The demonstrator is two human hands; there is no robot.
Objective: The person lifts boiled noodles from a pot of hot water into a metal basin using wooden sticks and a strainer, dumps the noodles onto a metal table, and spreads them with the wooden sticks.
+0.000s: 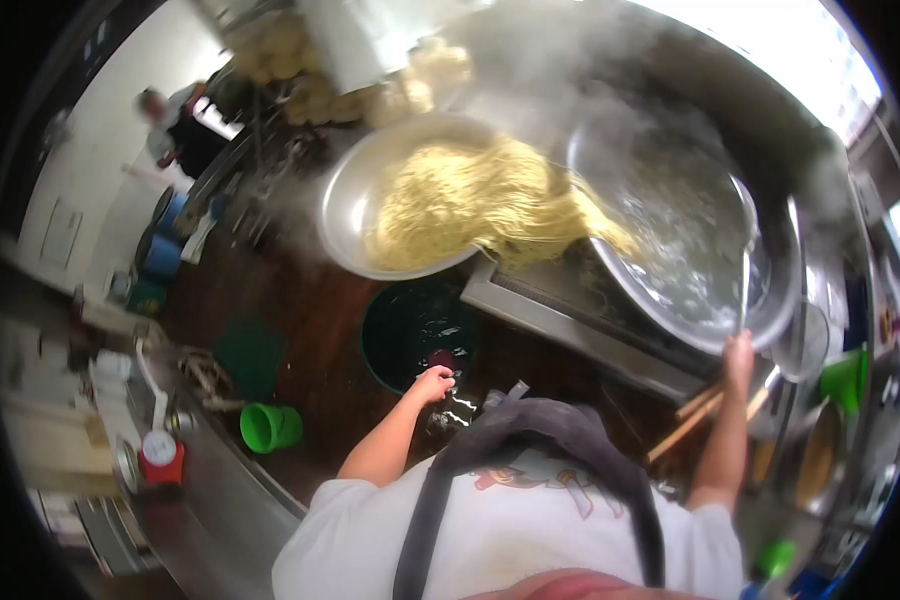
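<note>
A mass of yellow noodles (470, 195) fills a wide metal bowl (345, 215) and hangs over its right rim towards a large steaming pot (690, 338) of bubbling liquid. My right hand (738, 352) is wrapped round the handle of a metal tool (745, 275), whose far end reaches over the pot. Below the bowl, my left hand (434, 384) is closed beside a dark green tub (375, 345) of water; whatever it holds, if anything, is too small to name.
A green bucket (270, 427) and a red scale (160, 457) are at the left. Wooden sticks (685, 425) lie near my right arm. Another person (185, 130) stands at the upper left. Steam blurs the area above the pot.
</note>
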